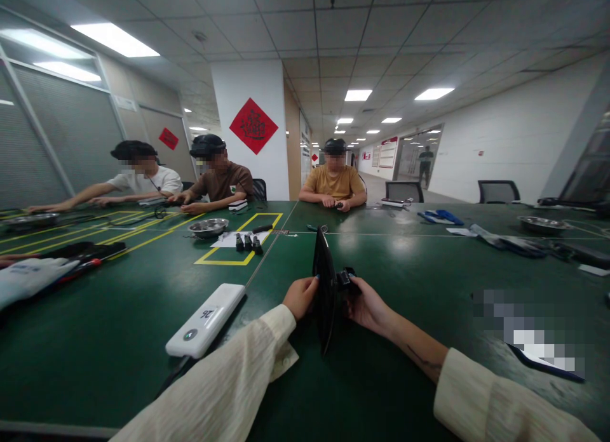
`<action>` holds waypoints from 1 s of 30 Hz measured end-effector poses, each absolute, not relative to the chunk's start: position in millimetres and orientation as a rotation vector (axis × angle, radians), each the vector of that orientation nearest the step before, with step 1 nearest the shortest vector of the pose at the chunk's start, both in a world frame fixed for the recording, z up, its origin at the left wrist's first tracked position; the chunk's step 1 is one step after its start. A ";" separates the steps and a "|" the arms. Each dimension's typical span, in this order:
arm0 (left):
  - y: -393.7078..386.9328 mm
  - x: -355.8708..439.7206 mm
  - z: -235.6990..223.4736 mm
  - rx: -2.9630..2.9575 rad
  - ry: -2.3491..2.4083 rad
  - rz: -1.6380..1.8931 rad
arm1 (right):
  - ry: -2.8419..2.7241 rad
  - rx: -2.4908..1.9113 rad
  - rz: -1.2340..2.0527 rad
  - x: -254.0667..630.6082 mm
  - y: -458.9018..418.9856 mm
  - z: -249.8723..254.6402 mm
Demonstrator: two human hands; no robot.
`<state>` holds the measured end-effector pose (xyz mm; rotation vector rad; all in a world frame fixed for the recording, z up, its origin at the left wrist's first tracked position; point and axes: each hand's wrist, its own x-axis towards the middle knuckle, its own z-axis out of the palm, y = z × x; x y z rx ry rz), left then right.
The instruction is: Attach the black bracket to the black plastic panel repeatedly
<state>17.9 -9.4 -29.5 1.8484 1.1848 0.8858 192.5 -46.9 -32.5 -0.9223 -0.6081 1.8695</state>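
A thin black panel (326,302) stands upright above the green table, seen nearly edge-on, so its faces hardly show. My left hand (300,297) grips its left side, thumb against the surface. Just right of the panel, my right hand (369,307) is closed around a small black block-like part (345,279). That part sits against or very close to the panel's right face; whether the two are joined I cannot tell. Some fingers of my right hand are hidden behind the part.
A white power bank (207,321) with a cable lies left of my left arm. Farther off are a metal bowl (208,227) and several small black parts (248,243) on paper. A phone-like slab (548,364) lies at right. Three people sit around the green table (157,264).
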 end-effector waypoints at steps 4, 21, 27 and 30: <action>-9.6 17.6 -28.9 1.887 1.187 0.909 | -0.629 -0.911 1.875 192.6 -46.5 -33.1; -9.6 17.0 -30.4 1.865 1.192 0.904 | -0.666 -0.924 1.881 194.1 -45.7 -34.9; -8.7 16.3 -30.6 1.857 1.196 0.907 | -0.679 -0.936 1.871 194.2 -44.9 -35.4; -9.0 16.5 -30.3 1.856 1.202 0.907 | -0.676 -0.938 1.865 193.6 -46.2 -34.0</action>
